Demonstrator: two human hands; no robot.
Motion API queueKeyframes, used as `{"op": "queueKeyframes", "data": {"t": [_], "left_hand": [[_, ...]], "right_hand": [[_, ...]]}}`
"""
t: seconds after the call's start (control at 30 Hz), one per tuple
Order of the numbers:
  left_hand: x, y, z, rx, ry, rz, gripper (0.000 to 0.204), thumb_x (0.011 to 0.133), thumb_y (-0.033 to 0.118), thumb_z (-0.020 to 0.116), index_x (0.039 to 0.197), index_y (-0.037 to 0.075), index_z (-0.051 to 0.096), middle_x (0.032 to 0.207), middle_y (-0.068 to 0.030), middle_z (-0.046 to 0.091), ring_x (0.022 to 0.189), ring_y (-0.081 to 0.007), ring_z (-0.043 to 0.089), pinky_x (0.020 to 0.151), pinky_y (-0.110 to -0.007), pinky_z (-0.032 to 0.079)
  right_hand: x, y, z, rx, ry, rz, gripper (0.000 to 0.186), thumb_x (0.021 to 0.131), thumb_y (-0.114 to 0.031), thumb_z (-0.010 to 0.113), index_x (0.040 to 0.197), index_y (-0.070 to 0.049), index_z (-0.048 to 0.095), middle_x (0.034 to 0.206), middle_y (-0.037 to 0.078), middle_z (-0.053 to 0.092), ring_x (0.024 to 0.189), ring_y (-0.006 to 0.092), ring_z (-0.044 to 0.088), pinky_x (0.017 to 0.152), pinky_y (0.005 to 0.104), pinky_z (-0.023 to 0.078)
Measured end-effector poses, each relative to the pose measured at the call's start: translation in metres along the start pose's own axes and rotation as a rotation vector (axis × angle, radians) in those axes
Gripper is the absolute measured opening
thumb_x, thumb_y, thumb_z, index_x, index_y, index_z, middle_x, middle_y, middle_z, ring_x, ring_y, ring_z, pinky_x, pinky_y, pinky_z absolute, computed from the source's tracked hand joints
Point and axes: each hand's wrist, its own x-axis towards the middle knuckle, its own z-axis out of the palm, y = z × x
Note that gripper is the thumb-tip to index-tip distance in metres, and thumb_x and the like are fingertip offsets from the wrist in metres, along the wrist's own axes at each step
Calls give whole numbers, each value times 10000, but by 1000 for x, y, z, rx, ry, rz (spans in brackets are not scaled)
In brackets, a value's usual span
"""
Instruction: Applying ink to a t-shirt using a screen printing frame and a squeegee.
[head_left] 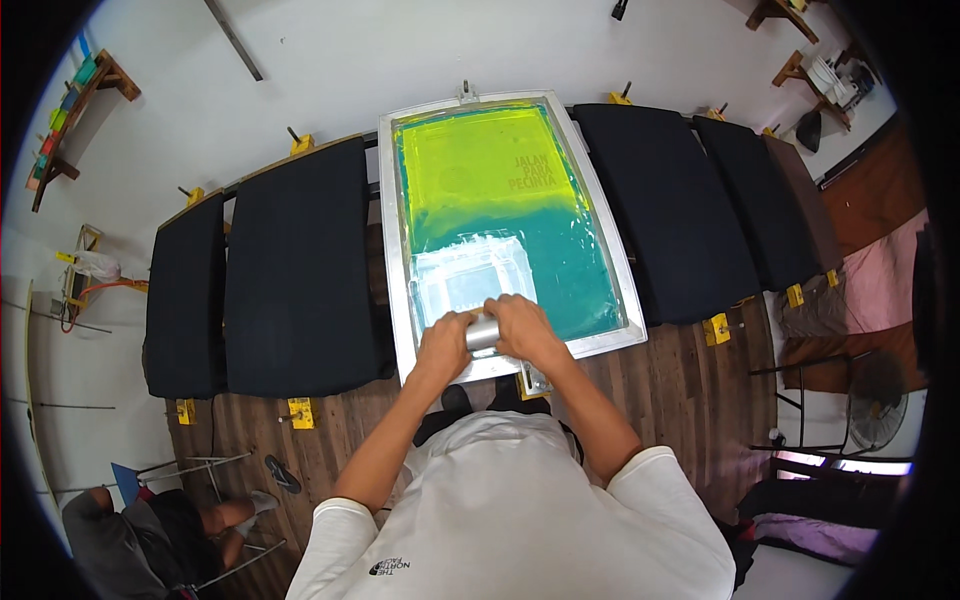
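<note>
A silver squeegee (482, 333) is gripped from both ends, with my left hand (446, 346) closed on its left part and my right hand (524, 326) closed on its right part. It rests at the near end of a screen-printing frame (617, 260) with a pale metal rim. The mesh is yellow-green at the far end, with lettering on it, and teal (575, 290) nearer me. White ink (465, 270) covers a patch at the near left, just ahead of my hands. My fingers hide part of the squeegee, and its blade is out of sight.
Black-covered boards (295, 270) flank the frame on the left, and more black boards (670, 220) on the right. Yellow clamps (717, 330) stick out along their edges. A person (140, 545) sits at the lower left. A fan (878, 400) stands at right; shelves (75, 120) hang on the wall.
</note>
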Motion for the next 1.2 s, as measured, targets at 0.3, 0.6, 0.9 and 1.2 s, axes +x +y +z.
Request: {"op": "queueKeyframes", "data": {"t": [0.3, 0.6, 0.9, 1.2], "left_hand": [[24, 4, -33, -180, -151, 13, 398, 668, -82, 569, 1042, -16, 687, 945, -268, 685, 923, -427, 660, 870, -442, 521], [33, -48, -23, 86, 54, 320, 478, 723, -101, 575, 1188, 4, 607, 1169, -174, 649, 1102, -331, 608, 982, -437, 441], [-1, -43, -26, 70, 13, 275, 474, 740, -109, 582, 1206, -21, 590, 1229, -192, 632, 1171, -311, 589, 993, -435, 424], [31, -6, -22, 594, 137, 225, 300, 826, 46, 566, 1096, -67, 633, 1141, -229, 653, 1114, -298, 627, 1015, -368, 434]], "right_hand": [[20, -8, -37, -108, -217, 43, 289, 678, -86, 719, 963, -72, 679, 885, 161, 710, 869, 357, 695, 753, 489, 547], [31, -31, 18, -427, 76, 76, 421, 745, -72, 654, 1163, -123, 630, 1064, 146, 611, 983, 351, 599, 777, 506, 478], [11, -53, 8, -379, -42, -8, 471, 760, -33, 621, 1224, -119, 614, 1101, 137, 605, 1002, 325, 584, 798, 489, 432], [23, -2, 9, 49, 143, -134, 679, 661, 70, 624, 1310, -119, 554, 1289, 124, 559, 1187, 314, 541, 937, 490, 409]]}}
